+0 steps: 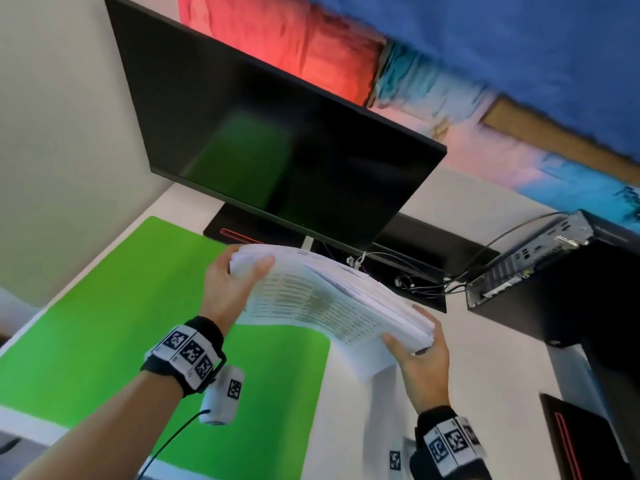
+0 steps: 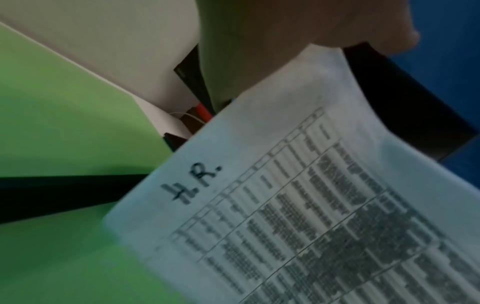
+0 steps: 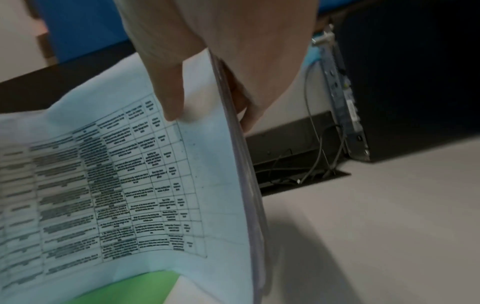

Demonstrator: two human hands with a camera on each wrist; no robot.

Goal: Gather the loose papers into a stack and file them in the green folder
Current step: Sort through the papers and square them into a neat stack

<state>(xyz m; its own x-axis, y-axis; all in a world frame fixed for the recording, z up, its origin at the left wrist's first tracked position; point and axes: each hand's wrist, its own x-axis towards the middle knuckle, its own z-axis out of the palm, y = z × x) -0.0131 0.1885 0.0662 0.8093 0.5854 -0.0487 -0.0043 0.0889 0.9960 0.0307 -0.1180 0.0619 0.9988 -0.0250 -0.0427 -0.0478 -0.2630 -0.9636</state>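
A thick stack of white papers with printed tables hangs in the air above the desk, tilted toward me. My left hand grips its far left corner, thumb on top. My right hand grips its near right edge, thumb on the front sheet and fingers behind. The green folder lies open and flat on the white desk, below and left of the stack. In the left wrist view the top sheet carries handwritten letters. In the right wrist view the thumb presses the stack of papers.
A black monitor stands just behind the stack on its base. A small black computer with cables sits at the right. A dark laptop lies at the near right. The white desk shows bare to the right of the folder.
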